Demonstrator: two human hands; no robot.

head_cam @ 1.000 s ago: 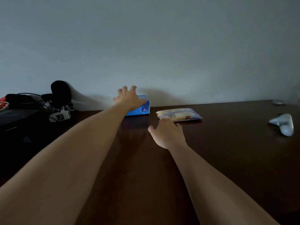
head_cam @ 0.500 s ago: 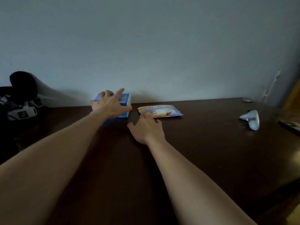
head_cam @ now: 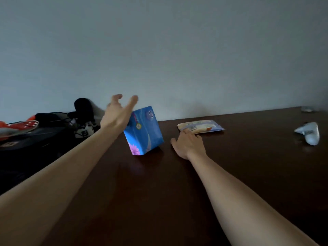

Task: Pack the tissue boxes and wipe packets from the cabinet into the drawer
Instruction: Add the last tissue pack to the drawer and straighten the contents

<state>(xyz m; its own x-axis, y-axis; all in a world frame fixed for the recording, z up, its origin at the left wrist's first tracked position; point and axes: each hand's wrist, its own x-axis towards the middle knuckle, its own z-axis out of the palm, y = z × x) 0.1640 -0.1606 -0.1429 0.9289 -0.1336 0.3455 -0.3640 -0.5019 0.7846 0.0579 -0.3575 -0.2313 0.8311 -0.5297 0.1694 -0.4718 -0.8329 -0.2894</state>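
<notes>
Two bare arms reach across the dark wooden desk [head_cam: 248, 174]. Between the hands stands a blue tissue box [head_cam: 144, 131], tipped on one bottom edge and leaning toward the left hand [head_cam: 116, 114], whose open, spread fingers touch its upper left side without closing on it. Right of it, the right hand [head_cam: 189, 144] lies open, fingertips touching the near edge of a flat wipe packet [head_cam: 201, 126].
</notes>
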